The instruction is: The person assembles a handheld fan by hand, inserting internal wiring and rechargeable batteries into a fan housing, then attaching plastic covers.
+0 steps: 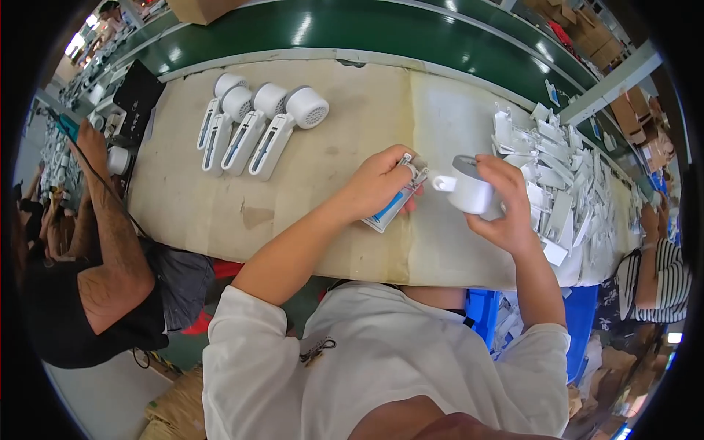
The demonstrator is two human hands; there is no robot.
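My left hand (375, 185) is closed around a white handle part (378, 220) with a blue strip inside, held tilted just above the table. Its upper end is partly covered by my fingers. A white round head with a grey top (471, 192) sits between the thumb and fingers of my right hand (507, 202). A small white stub on the head points toward the handle part, with a narrow gap between the two. Several joined units, each a white handle (273, 149) with a round perforated head (308, 107), lie in a row at the far left of the table.
A heap of loose white plastic parts (559, 172) covers the table's right side. Beyond the table (345, 95) runs a green conveyor belt (293, 33). A co-worker's arm (110, 198) holds a tool at left; a striped sleeve (671, 275) shows at right. Blue bins (583, 323) stand below.
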